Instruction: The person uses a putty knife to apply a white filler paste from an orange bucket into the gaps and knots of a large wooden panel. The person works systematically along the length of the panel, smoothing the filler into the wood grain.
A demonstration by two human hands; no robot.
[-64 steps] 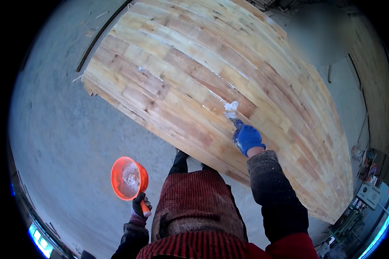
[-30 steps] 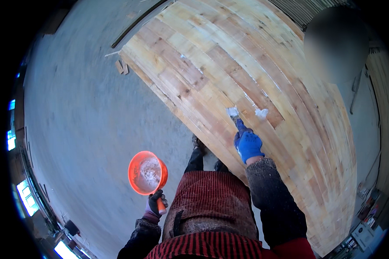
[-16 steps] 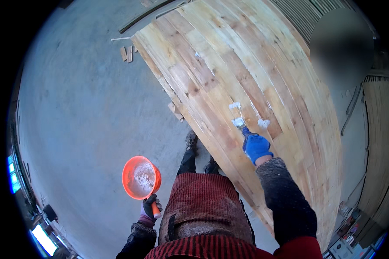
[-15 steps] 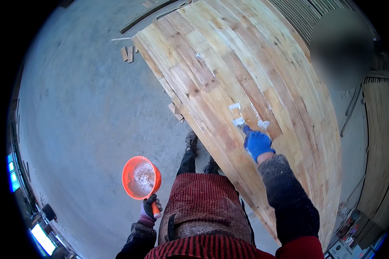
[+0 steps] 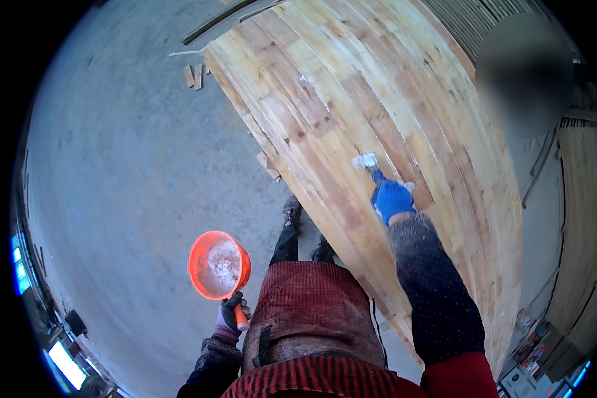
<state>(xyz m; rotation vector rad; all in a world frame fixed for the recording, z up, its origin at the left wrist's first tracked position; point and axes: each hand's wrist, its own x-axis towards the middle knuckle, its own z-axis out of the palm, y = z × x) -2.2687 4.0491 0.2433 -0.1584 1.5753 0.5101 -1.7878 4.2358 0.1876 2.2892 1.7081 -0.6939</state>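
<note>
My left hand (image 5: 232, 310), in a dark glove, is closed round the handle of an orange scoop-like bowl (image 5: 195, 265). Pinkish-white paste (image 5: 223, 264) lies inside it. In a blue glove, my right hand (image 5: 393, 199) grips a putty knife (image 5: 371, 163) whose blade rests on a large wooden panel (image 5: 325, 205). White filler covers the blade and the spot around it. Another white smear (image 5: 409, 186) shows beside my right hand, partly hidden by it. Thin white lines run along several board joints.
Small wood offcuts (image 5: 194, 77) lie on the grey concrete floor (image 5: 132, 166), with more offcuts (image 5: 268, 166) by the panel's left edge. Long dark strips (image 5: 222, 21) lie beyond its far corner. Stacked boards (image 5: 587, 225) stand at the right.
My right hand has slid the putty knife away from me, up to the farther white patch. The nearer white patch no longer shows. The orange bowl has risen slightly in view.
</note>
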